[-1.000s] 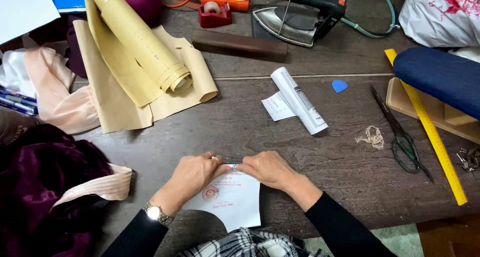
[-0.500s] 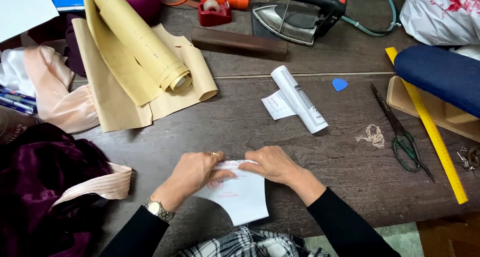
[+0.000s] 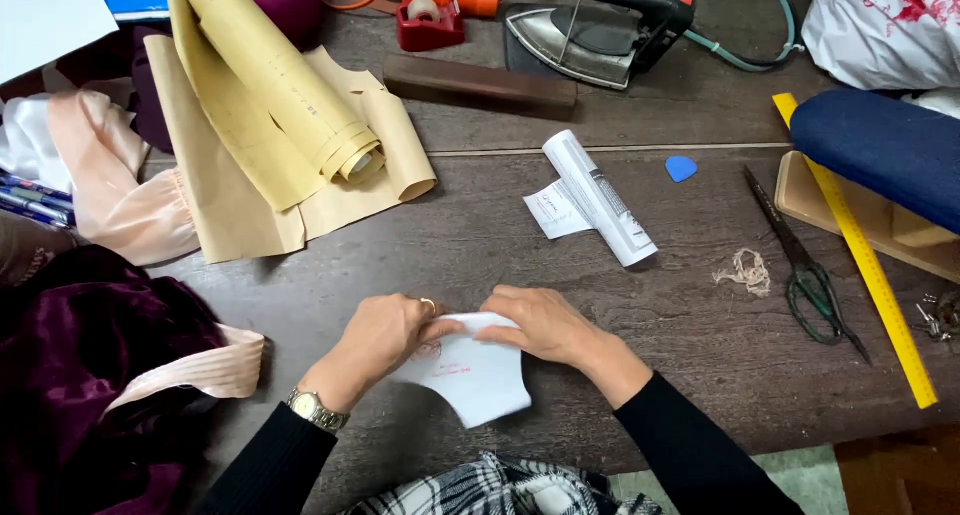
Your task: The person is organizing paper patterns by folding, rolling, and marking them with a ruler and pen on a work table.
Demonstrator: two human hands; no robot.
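White paper (image 3: 475, 375) between both hands' fingers (image 3: 450, 327)

white paper piece (image 3: 470, 375): was flat, now top edge folded over | both hands pinch nearer together

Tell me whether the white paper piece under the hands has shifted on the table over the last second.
Yes. The white paper piece has turned and slid slightly right, nearer the scissors; its lower corner now points right, while both hands keep pinching its top edge.

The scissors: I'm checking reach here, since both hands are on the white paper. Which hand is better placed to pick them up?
Right, probably. The scissors lie on the table's right side, nearer the right hand; the left hand would have to cross over the paper.
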